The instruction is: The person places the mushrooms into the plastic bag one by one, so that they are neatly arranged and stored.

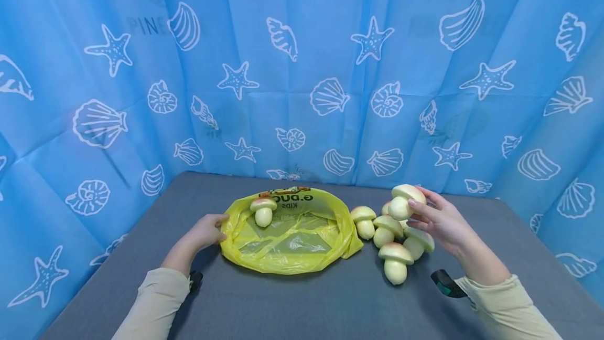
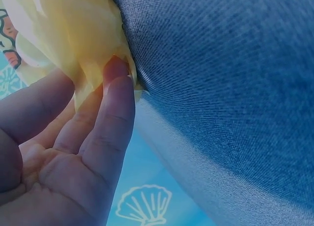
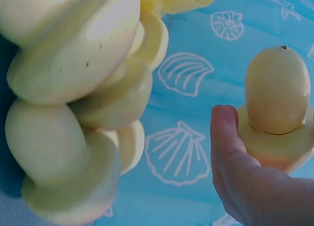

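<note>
A yellow plastic bag (image 1: 288, 264) lies with its mouth spread wide, printed lettering showing on its far inner wall. Inside it, toward the far left, sits one pale toy mushroom (image 1: 263, 212). My left hand (image 1: 205, 232) pinches the bag's left rim between thumb and fingers; the left wrist view shows the thin plastic (image 2: 73, 34) caught there. Over the pile at right, my right hand (image 1: 445, 223) holds another toy mushroom (image 1: 401, 202) by its cap. In the right wrist view this mushroom's stem (image 3: 278, 91) points up, away from the thumb.
Several more toy mushrooms (image 1: 395, 264) are heaped just right of the bag, some partly hidden behind others. They stand on a grey cloth-covered table (image 1: 302, 308). A blue curtain (image 1: 302, 56) with white shells and starfish hangs behind and along both sides.
</note>
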A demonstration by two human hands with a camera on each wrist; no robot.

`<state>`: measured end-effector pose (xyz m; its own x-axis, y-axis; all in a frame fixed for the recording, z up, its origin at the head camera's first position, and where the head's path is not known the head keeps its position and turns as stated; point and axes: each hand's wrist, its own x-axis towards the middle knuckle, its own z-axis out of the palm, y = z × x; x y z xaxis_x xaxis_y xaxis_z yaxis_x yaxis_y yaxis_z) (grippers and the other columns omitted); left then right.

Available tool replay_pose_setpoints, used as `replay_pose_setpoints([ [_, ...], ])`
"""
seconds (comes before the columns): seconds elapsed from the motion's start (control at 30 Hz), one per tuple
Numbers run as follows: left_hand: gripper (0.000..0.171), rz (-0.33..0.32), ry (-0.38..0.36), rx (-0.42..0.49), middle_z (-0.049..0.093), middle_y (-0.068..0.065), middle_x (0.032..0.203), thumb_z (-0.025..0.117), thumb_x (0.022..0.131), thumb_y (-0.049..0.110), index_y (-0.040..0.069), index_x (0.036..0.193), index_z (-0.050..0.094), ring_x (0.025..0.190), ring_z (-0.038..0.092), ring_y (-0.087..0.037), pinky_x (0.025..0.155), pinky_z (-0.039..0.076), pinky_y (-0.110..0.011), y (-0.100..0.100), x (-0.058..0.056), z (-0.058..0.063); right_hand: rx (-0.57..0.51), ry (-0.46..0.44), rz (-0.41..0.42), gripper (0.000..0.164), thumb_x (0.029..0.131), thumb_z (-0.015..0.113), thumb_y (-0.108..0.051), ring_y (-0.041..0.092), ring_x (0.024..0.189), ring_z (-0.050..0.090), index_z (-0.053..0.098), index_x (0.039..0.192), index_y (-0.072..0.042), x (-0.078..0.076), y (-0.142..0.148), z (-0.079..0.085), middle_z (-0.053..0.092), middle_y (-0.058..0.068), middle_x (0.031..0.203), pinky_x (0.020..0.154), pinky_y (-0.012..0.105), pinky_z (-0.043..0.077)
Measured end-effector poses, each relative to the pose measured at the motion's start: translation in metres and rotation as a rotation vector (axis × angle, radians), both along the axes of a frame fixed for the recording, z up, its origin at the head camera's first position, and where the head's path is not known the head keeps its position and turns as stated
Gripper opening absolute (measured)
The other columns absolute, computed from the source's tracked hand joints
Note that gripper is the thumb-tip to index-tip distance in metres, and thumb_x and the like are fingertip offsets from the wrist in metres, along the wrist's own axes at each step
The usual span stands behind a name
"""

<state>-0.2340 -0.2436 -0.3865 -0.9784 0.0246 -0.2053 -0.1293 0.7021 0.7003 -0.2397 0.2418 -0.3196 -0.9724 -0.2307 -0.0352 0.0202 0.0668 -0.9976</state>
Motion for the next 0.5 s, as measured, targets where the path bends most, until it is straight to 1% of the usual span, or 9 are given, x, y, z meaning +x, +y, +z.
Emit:
replay_pose_setpoints([
  [0.1, 0.056, -0.002, 0.003, 0.001, 0.038, -0.038, 0.14, 0.056, 0.09, -0.012, -0.016, 0.142, 0.035, 0.116, 0.051, -0.042, 0.071, 0.051, -0.036, -0.001, 0.0, -0.002, 0.015, 0.011, 0.002, 0.078, 0.102, 0.051, -0.023, 0.006, 0.091, 0.063, -0.001, 0.153, 0.004, 0.0, -0.005, 0.001, 0.046, 0.002, 0.117, 0.081, 0.029, 0.054],
  [0.17, 0.056, -0.004, 0.001, -0.001, 0.038, -0.038, 0.141, 0.056, 0.09, -0.012, -0.016, 0.142, 0.035, 0.121, 0.048, -0.045, 0.072, 0.052, -0.037, -0.001, 0.0, -0.002, 0.017, 0.015, 0.003, 0.077, 0.102, 0.051, -0.023, 0.006, 0.092, 0.063, 0.001, 0.153, 0.005, 0.001, -0.009, 0.002, 0.048, 0.0, 0.116, 0.081, 0.03, 0.054],
  [0.27, 0.056, -0.004, -0.006, 0.001, 0.037, -0.038, 0.141, 0.055, 0.09, -0.012, -0.015, 0.142, 0.035, 0.123, 0.046, -0.046, 0.073, 0.052, -0.037, -0.001, -0.001, -0.002, 0.004, 0.021, 0.009, 0.075, 0.102, 0.051, -0.023, 0.006, 0.093, 0.063, 0.004, 0.152, 0.006, 0.001, -0.013, 0.004, 0.052, -0.002, 0.112, 0.081, 0.03, 0.054],
  [0.5, 0.056, -0.001, -0.006, 0.002, 0.038, -0.038, 0.141, 0.055, 0.089, -0.012, -0.015, 0.142, 0.036, 0.122, 0.047, -0.045, 0.074, 0.052, -0.037, -0.001, -0.002, -0.002, -0.077, 0.013, 0.014, 0.073, 0.102, 0.05, -0.022, 0.008, 0.091, 0.062, 0.004, 0.152, 0.005, 0.001, -0.025, 0.008, 0.057, -0.004, 0.105, 0.081, 0.03, 0.054],
])
